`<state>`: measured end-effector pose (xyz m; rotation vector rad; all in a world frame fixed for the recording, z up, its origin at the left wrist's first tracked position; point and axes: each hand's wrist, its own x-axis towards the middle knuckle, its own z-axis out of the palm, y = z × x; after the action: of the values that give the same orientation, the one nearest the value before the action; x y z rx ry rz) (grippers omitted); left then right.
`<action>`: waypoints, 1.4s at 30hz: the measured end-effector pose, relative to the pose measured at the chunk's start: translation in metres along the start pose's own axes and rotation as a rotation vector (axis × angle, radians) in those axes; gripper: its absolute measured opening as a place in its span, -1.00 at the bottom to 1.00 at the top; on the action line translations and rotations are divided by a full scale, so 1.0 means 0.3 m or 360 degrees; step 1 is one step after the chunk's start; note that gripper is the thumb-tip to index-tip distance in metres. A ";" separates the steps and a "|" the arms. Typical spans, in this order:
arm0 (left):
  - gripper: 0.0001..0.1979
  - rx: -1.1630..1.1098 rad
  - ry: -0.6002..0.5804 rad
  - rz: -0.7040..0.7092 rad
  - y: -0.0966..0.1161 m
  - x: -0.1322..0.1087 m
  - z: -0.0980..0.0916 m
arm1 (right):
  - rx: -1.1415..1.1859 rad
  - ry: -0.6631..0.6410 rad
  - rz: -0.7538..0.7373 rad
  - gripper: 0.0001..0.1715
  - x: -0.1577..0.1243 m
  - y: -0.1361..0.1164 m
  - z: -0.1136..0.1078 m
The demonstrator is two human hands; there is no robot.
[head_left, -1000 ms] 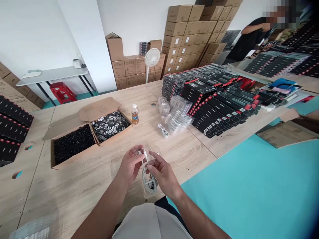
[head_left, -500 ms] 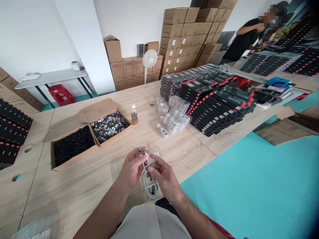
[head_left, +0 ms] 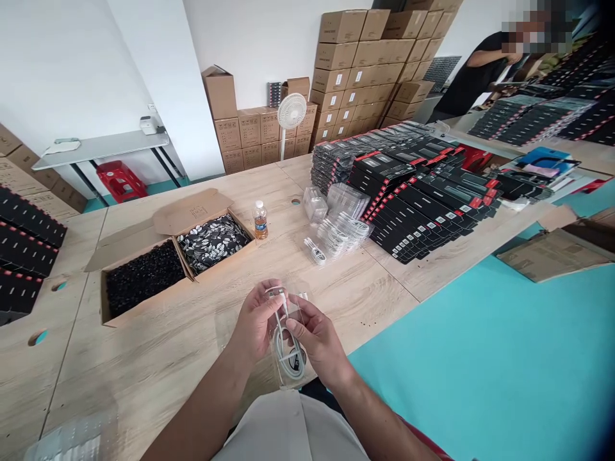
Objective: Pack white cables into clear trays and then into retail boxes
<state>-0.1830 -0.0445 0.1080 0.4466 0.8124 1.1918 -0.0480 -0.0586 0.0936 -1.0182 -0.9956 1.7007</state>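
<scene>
A white coiled charging cable (head_left: 291, 365) lies in a clear plastic tray (head_left: 284, 387) close to my body, above the table's near edge. My left hand (head_left: 260, 319) pinches the cable's connector end between thumb and fingers at the tray's top. From the other side my right hand (head_left: 314, 338) closes its thumb and fingers on the cable and the tray's edge. A dark round label shows inside the coil. Part of the tray is hidden behind both hands.
Two cardboard boxes hold small black parts (head_left: 144, 278) and black-and-white packets (head_left: 214, 242). A drink bottle (head_left: 260, 221) stands beside them. Bundled white cables (head_left: 341, 234) lie before stacked black packages (head_left: 423, 205). A person (head_left: 473, 77) stands at the far right.
The view has shifted slightly, so the surroundings sit a little further right. Both hands keep their hold on the cable and tray, almost unmoved.
</scene>
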 end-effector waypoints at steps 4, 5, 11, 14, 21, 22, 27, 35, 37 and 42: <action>-0.60 0.0026 0.0002 -0.0025 -0.001 0.001 0.004 | 0.0000 -0.0010 0.0004 -0.41 -0.001 0.007 0.000; -0.61 0.0029 0.0004 -0.0032 -0.003 0.003 0.005 | 0.0012 -0.0008 0.0007 -0.41 -0.001 0.008 0.000; -0.55 -0.0001 0.0097 -0.0008 -0.019 0.011 0.001 | 0.0027 0.0022 0.0014 -0.39 0.007 0.011 -0.007; -0.46 0.0013 0.0123 -0.0031 -0.013 0.007 0.002 | 0.0035 0.0048 -0.0002 -0.38 0.013 0.011 -0.010; -0.44 -0.0055 0.0015 0.0020 -0.015 0.004 -0.011 | 0.0044 0.0063 -0.0034 -0.40 0.015 0.008 -0.012; -0.45 -0.0057 0.0016 0.0027 -0.018 0.004 -0.013 | 0.0047 0.0060 -0.0033 -0.41 0.014 0.008 -0.012; -0.42 -0.0067 0.0030 0.0014 -0.027 0.003 -0.012 | 0.0052 0.0047 -0.0015 -0.41 0.013 0.011 -0.017; -0.39 -0.0031 0.0274 0.0090 -0.121 0.059 -0.109 | -0.0157 0.0177 0.0057 -0.37 0.025 0.161 -0.102; -0.38 -0.0018 0.0382 0.0063 -0.187 0.063 -0.166 | -0.0216 0.0232 0.0092 -0.37 0.025 0.246 -0.131; -0.40 0.0018 0.0482 -0.0166 -0.366 0.032 -0.296 | -0.0597 0.0299 0.0223 -0.38 0.022 0.423 -0.204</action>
<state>-0.1788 -0.0812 -0.0286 0.2312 1.0894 1.1728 -0.0291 -0.0766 -0.0450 -1.4927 -1.1655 1.5236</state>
